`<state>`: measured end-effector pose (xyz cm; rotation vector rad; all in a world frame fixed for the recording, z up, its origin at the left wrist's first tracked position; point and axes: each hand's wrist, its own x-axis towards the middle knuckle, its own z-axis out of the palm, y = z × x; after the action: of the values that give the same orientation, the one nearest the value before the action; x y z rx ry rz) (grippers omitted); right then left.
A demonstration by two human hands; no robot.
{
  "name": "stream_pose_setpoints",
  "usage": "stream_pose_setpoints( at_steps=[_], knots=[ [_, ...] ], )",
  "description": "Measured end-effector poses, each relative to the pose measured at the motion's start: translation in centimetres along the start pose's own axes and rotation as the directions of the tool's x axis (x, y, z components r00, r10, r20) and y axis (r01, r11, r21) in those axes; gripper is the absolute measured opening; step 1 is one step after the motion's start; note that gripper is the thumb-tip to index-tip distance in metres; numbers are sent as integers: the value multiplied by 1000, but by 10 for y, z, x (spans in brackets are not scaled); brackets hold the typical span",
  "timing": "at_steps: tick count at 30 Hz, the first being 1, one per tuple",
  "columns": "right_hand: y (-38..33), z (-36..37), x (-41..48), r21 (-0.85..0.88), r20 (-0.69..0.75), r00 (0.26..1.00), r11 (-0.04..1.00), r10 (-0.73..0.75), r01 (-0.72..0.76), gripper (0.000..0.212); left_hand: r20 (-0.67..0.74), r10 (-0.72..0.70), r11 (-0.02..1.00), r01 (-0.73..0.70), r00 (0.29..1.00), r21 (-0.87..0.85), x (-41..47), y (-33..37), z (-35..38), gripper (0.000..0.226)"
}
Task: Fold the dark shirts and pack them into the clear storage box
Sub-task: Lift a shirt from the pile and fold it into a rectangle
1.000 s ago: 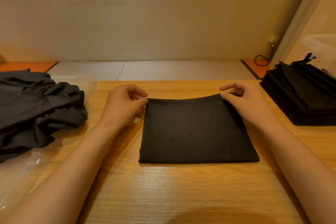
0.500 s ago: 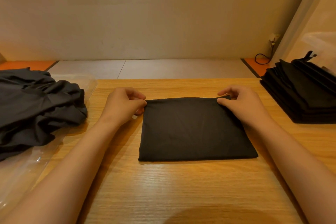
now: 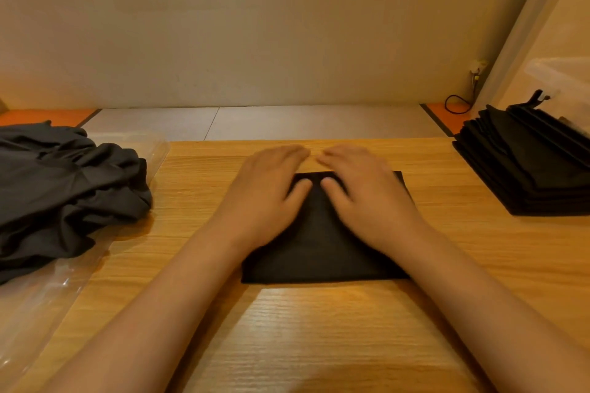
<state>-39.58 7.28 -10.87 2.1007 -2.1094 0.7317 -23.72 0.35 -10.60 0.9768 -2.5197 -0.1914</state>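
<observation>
A folded black shirt [image 3: 319, 246] lies flat on the wooden table [image 3: 319, 344], square in front of me. My left hand [image 3: 265, 195] and my right hand [image 3: 367, 198] lie side by side on its far half, palms down, fingers straight and reaching past its far edge. Both thumbs press the cloth near the middle. A heap of unfolded dark grey shirts [image 3: 64, 195] sits at the left. A stack of folded black shirts [image 3: 526, 175] stands at the right edge.
Clear plastic wrapping [image 3: 48, 297] lies under the grey heap at the left. A translucent clear storage box [image 3: 562, 86] shows behind the folded stack. A black cable [image 3: 456, 105] hangs by the wall at the back right.
Both hands let go of the shirt's far corners and came together at the middle, now lying flat on the cloth. The shirt has stayed in place.
</observation>
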Motion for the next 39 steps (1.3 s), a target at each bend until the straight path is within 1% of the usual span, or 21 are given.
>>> stream_pose_setpoints(
  at_steps=[1,2,3,4,11,16,20,27,29,32,34,35,37,39],
  knots=[
    [-5,8,-1,-13,128,992,1000,-15,17,48,115,0,999,-4,993,41,-1,3,7,54],
    [-6,15,-3,-30,234,972,1000,-2,9,51,223,-33,997,18,974,69,-2,2,13,57],
    [-5,19,-3,-45,306,952,999,20,-7,52,296,-63,996,41,953,81,-3,0,18,59],
    [-3,21,-3,-49,336,941,999,38,-23,53,329,-78,995,54,941,82,-4,-1,20,60],
    [-1,19,-2,-58,349,935,998,58,-40,53,339,-92,993,60,936,104,-3,0,18,59],
    [4,15,-2,-78,373,924,995,82,-56,53,343,-89,995,64,935,81,-3,-3,18,59],
    [17,11,0,-150,388,903,979,185,-135,56,352,-96,993,67,931,93,-4,-11,17,56],
    [53,3,2,-186,373,849,926,375,-327,54,374,-236,972,214,897,101,-4,-33,10,55],
    [52,-1,2,-206,339,849,912,406,-354,55,336,-237,971,214,912,104,-4,-33,7,56],
    [36,-16,-2,-232,227,899,917,374,-324,56,230,-183,981,163,956,103,-7,-19,-2,59],
    [14,-28,-8,-217,178,933,938,312,-272,56,206,-121,989,100,971,110,-10,-2,-6,60],
    [1,-30,-13,-209,175,946,949,273,-236,56,215,-83,992,60,973,111,-13,8,-5,64],
    [-20,-24,-23,-193,236,950,968,203,-159,56,269,-21,995,-6,963,99,-21,23,3,70],
    [-30,-9,-29,-169,351,917,976,192,-139,55,350,-20,995,-14,937,96,-28,27,13,61]
  ],
)
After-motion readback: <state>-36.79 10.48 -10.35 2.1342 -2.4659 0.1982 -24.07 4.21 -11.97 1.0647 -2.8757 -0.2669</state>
